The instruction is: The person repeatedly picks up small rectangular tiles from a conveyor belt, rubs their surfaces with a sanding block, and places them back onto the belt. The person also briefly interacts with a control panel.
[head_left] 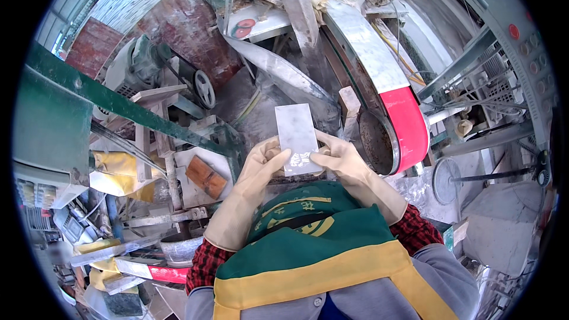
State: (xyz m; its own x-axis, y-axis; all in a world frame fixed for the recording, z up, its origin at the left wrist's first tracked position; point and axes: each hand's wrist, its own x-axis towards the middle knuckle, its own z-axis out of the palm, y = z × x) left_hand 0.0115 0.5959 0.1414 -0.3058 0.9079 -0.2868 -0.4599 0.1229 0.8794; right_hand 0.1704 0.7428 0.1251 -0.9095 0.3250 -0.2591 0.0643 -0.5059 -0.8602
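A small white-grey rectangular slab point(295, 127), which looks like stone or tile, is held upright in front of my green apron. White marks show on its lower part. My left hand point(265, 157), in a long cream glove, grips the slab's lower left edge with the thumb on its face. On the lower right edge, my right hand point(338, 157) grips it the same way, also gloved. The fingers behind the slab are partly hidden.
To the right runs a long belt-type machine with a red and white cover point(405, 124). A motor point(137, 62) and a handwheel point(204, 89) stand at the left, behind a green beam point(118, 101). A brown block point(205, 176) lies on a pale board near my left forearm.
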